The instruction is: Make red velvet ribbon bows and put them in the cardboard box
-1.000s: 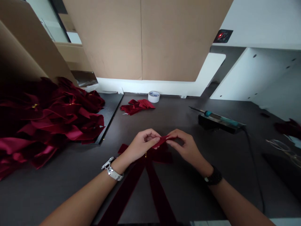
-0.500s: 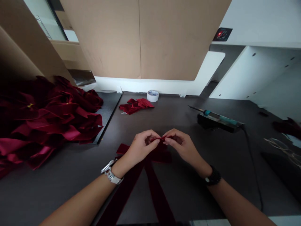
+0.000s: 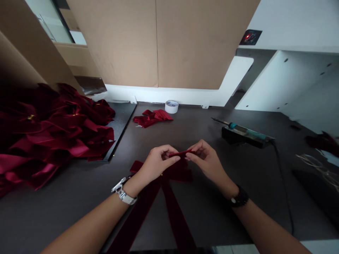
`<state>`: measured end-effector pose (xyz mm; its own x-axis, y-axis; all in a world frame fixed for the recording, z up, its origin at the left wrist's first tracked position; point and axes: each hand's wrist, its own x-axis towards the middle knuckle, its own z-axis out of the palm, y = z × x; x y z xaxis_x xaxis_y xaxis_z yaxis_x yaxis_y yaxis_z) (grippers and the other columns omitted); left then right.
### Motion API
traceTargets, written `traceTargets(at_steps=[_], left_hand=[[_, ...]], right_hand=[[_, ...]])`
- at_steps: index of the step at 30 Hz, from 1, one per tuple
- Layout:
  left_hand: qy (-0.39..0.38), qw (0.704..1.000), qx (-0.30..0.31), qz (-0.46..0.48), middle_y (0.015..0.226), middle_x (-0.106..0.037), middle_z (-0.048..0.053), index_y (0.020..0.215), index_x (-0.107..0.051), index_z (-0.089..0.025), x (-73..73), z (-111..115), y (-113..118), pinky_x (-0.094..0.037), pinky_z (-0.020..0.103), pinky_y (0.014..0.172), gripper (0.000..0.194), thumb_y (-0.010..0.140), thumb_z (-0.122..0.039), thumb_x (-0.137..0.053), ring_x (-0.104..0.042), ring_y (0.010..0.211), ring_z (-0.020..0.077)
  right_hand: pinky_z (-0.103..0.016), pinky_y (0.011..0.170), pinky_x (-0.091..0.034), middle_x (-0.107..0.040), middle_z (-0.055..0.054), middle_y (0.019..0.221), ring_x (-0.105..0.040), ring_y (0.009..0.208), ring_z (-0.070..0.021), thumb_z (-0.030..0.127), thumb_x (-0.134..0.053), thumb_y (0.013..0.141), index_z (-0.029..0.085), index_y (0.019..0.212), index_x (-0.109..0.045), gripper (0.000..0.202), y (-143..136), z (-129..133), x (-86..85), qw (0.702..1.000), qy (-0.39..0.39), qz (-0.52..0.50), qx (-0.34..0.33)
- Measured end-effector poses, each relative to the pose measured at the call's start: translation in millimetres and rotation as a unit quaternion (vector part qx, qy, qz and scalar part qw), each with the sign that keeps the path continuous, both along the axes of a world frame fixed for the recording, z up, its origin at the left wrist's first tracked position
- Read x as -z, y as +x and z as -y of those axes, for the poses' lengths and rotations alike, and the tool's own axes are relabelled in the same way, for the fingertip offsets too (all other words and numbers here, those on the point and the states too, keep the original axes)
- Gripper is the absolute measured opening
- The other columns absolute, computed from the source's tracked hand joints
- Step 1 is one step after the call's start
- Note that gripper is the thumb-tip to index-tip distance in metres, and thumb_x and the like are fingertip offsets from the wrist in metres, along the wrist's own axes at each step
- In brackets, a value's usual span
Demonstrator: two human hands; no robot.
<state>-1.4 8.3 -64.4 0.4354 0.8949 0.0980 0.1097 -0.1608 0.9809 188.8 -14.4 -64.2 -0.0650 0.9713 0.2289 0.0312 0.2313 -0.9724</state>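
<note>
Between my two hands a short strip of red velvet ribbon (image 3: 181, 154) is stretched, folded narrow. My left hand (image 3: 162, 158) pinches its left end between thumb and fingers. The right end is pinched in my right hand (image 3: 203, 155). Just beneath them a dark red velvet bow (image 3: 180, 173) lies on the dark table, its two long tails running toward the front edge. Part of the bow is hidden behind my left hand and wrist. A small gold spot shows at its middle.
A heap of red velvet bows (image 3: 60, 130) covers the left side, partly over a black board (image 3: 122, 121). Small red ribbon pieces (image 3: 153, 118) and a tape roll (image 3: 171, 107) lie at the back. A soldering iron (image 3: 246, 132) rests on its stand at right, its cord (image 3: 284, 190) trailing forward.
My hands have moved slightly apart, and the ribbon strip between them now shows longer and flatter. The bow and the things around it stay in place.
</note>
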Motion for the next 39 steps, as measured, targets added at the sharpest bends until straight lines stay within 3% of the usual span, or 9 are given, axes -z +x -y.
traceTargets(at_steps=[5,15,18,20,23,27,31,35,39], left_hand=[[-0.017,1.000,-0.004,0.013,0.071,-0.065,0.002,0.083,-0.067,-0.014,-3.0,-1,0,-0.042,0.024,0.059,0.020,0.076,-0.033,-0.067,-0.056,0.062,0.0126],[-0.036,0.999,-0.016,0.004,0.061,-0.057,-0.001,0.077,-0.063,-0.014,-5.2,1,3,-0.041,0.024,0.055,0.021,0.077,-0.035,-0.064,-0.051,0.054,0.0105],[-0.042,0.999,-0.016,0.031,0.061,-0.056,-0.002,0.077,-0.061,-0.014,-6.8,6,6,-0.040,0.023,0.054,0.020,0.078,-0.034,-0.062,-0.049,0.053,0.0094],[-0.033,0.999,-0.016,0.038,0.062,-0.056,-0.002,0.078,-0.061,-0.014,-7.3,9,8,-0.040,0.022,0.054,0.018,0.079,-0.033,-0.061,-0.049,0.055,0.0093],[-0.014,0.999,-0.017,0.036,0.065,-0.059,-0.001,0.078,-0.061,-0.015,-7.2,11,10,-0.040,0.022,0.055,0.017,0.080,-0.032,-0.060,-0.050,0.057,0.0095],[-0.018,0.999,-0.025,0.031,0.065,-0.057,-0.002,0.077,-0.060,-0.015,-8.2,11,10,-0.039,0.022,0.054,0.018,0.080,-0.032,-0.060,-0.049,0.055,0.0088],[-0.029,0.998,-0.029,0.039,0.063,-0.056,-0.002,0.077,-0.059,-0.014,-10.3,9,9,-0.038,0.021,0.053,0.018,0.080,-0.031,-0.060,-0.048,0.054,0.0081],[-0.028,0.998,-0.030,0.054,0.064,-0.058,-0.001,0.077,-0.059,-0.014,-9.4,10,10,-0.038,0.022,0.053,0.018,0.081,-0.032,-0.059,-0.048,0.055,0.0086],[-0.006,0.999,-0.029,0.020,0.066,-0.057,-0.001,0.079,-0.058,-0.015,-8.3,9,9,-0.039,0.023,0.055,0.018,0.083,-0.033,-0.057,-0.048,0.057,0.0097]], right_hand=[[-0.027,0.062,-0.053,-0.062,0.003,0.071,-0.064,0.064,-0.0129,0.038,-0.075,0.073,0.024,0.094,-0.048,0.037,-1,0,-1.0,1.000,0.006,-0.011,-0.001],[-0.024,0.055,-0.051,-0.059,0.007,0.063,-0.061,0.053,-0.0107,0.032,-0.077,0.070,0.024,0.093,-0.049,0.038,-3,-1,-0.2,0.996,-0.025,-0.079,0.043],[-0.025,0.059,-0.052,-0.064,0.006,0.077,-0.063,0.061,-0.0109,0.029,-0.082,0.060,0.027,0.105,-0.051,0.055,-12,2,3.3,0.990,-0.070,-0.122,-0.008],[-0.025,0.063,-0.053,-0.067,0.003,0.081,-0.064,0.066,-0.0117,0.029,-0.084,0.058,0.025,0.100,-0.057,0.050,-19,4,5.9,0.988,-0.097,-0.113,-0.042],[-0.024,0.060,-0.051,-0.066,0.000,0.065,-0.061,0.059,-0.0109,0.040,-0.080,0.065,0.019,0.076,-0.064,0.028,-26,4,8.7,0.990,-0.097,-0.100,-0.016],[-0.026,0.054,-0.050,-0.064,-0.004,0.055,-0.057,0.048,-0.0117,0.059,-0.065,0.076,0.015,0.067,-0.066,0.045,-27,3,8.1,0.981,-0.115,-0.153,-0.009],[-0.026,0.055,-0.052,-0.066,-0.006,0.059,-0.060,0.051,-0.0123,0.064,-0.054,0.081,0.014,0.072,-0.069,0.053,-27,4,5.2,0.969,-0.118,-0.212,-0.050],[-0.024,0.063,-0.053,-0.069,-0.001,0.071,-0.064,0.063,-0.0115,0.049,-0.073,0.073,0.020,0.091,-0.068,0.034,-30,5,8.2,0.975,-0.090,-0.198,-0.052],[-0.021,0.059,-0.051,-0.067,0.001,0.067,-0.061,0.058,-0.0090,0.038,-0.076,0.073,0.019,0.078,-0.066,0.022,-31,5,13.0,0.983,-0.086,-0.162,-0.012]])
